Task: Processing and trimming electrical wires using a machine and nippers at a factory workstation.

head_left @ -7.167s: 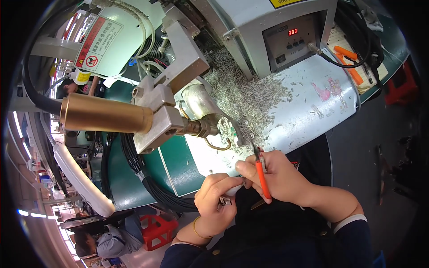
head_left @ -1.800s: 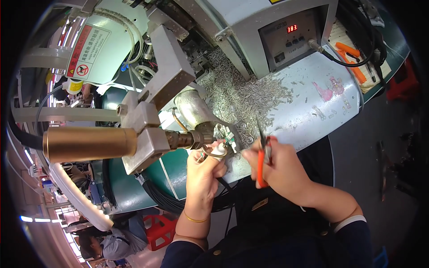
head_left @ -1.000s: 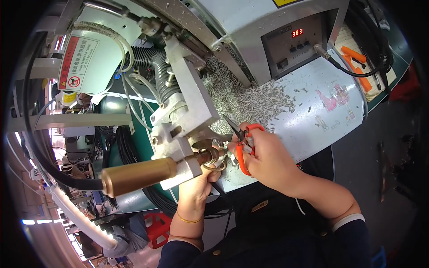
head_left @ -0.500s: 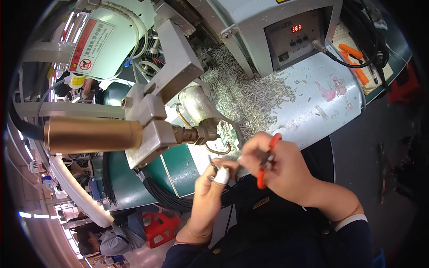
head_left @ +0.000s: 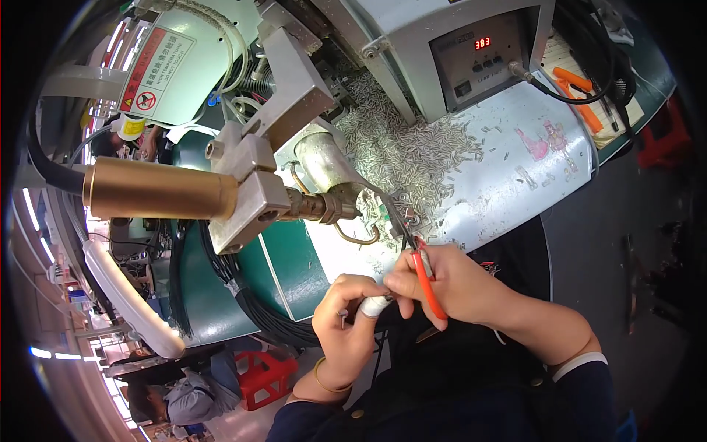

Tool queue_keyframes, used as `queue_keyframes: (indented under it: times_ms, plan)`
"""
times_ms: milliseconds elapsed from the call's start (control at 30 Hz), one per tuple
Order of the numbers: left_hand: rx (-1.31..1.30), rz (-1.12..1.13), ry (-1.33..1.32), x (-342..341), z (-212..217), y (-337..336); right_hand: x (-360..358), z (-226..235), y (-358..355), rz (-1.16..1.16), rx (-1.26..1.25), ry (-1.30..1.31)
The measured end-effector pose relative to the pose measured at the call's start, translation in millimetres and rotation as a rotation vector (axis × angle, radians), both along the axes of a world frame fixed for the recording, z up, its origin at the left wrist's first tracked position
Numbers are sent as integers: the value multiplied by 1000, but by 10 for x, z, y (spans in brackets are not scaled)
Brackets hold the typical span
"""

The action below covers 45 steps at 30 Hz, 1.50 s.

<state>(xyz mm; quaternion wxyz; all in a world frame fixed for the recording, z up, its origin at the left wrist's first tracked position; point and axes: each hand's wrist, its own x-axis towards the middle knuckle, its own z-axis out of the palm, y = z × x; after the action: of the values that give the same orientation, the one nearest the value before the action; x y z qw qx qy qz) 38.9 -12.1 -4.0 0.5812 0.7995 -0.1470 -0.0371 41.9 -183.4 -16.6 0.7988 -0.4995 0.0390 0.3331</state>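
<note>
My right hand (head_left: 460, 283) is closed around red-handled pliers (head_left: 426, 286), their handles slanting across the palm. Its thumb and fingertips meet those of my left hand (head_left: 342, 320), which is pinched closed; what lies between the fingertips is too small to make out. White tape (head_left: 374, 306) wraps my left thumb, and a small metal piece (head_left: 342, 315) sticks out between the fingers. Dark strands (head_left: 398, 217) run from just above my right hand toward the machine's metal tip (head_left: 342, 209), which stands a little beyond both hands.
A brass-coloured cylinder (head_left: 158, 188) on a metal bracket juts in from the left. Many small metal pieces (head_left: 412, 155) lie heaped on the white work surface (head_left: 508, 184). A grey control box (head_left: 486, 62) stands behind. Black cables (head_left: 272, 317) hang left; a red stool (head_left: 269, 379) stands below.
My right hand has moved slightly down and turned, so the pliers now point away from me. My left fingers have shifted and the small metal piece sits lower. The view has moved slightly.
</note>
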Motion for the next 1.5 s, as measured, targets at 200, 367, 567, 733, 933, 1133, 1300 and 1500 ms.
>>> queue_keyframes:
  times_ms: [200, 367, 567, 733, 933, 1133, 1300, 1500]
  plan:
    - [-729, -52, 969, 125, 46, 84, -179, -249, 133, -418, -709, -1036]
    - [-576, 8, 909, 110, 93, 58, -115, -190, -34, -420, -1177, -1583]
    - [-332, 22, 771, 98, 110, 51, -163, -119, -135, -345, -1260, -1706]
    - [59, -17, 170, 27, 1, -2, -225, -228, -12, -473, -986, -1405]
    - [80, 25, -34, -51, -46, -51, -224, -143, 67, -400, -151, -358]
    - [-302, 93, 419, -11, 62, -99, -248, -67, 73, -420, -82, -245]
    - [-392, 92, 479, -5, 65, -14, -297, -69, 7, -210, -710, -635]
    - [-294, 122, 473, 51, 91, -91, -321, -122, 69, -172, -891, -620]
